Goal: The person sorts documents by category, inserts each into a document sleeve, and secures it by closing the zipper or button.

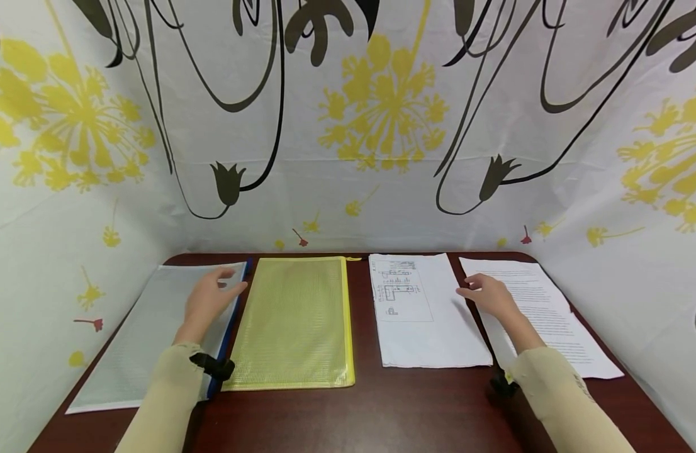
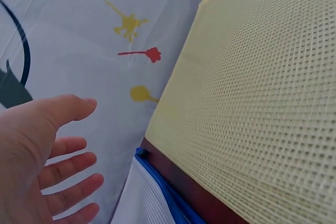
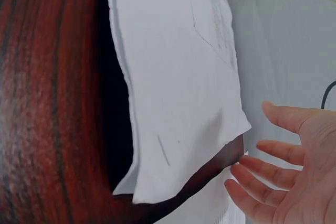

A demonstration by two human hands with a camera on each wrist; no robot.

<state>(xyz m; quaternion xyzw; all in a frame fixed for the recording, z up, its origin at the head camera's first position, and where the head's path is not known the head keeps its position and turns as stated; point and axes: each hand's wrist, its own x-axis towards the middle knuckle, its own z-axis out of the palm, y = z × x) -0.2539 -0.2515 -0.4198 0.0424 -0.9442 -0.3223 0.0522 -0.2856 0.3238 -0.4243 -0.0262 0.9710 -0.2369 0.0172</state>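
My left hand [image 1: 207, 301] hovers over a white zip folder with a blue edge [image 1: 150, 327], its fingers loosely bent and nothing held. In the left wrist view the same hand [image 2: 39, 156] has its thumb spread from the fingers. Beside it lies a yellow mesh zip folder [image 1: 294, 321]. My right hand [image 1: 493, 297], also holding nothing, is above the gap between a stack of papers with a technical drawing [image 1: 433, 340] and a stack of text-printed pages [image 1: 552, 314]. The right wrist view shows that hand [image 3: 289, 166] with relaxed fingers near the drawing stack's corner.
The dark wooden table [image 1: 370, 415] carries the two folders and two paper stacks side by side. A patterned white cloth [image 1: 325, 189] hangs behind and at both sides, close to the table's edges. Dark straps [image 1: 212, 365] sit on both wrists.
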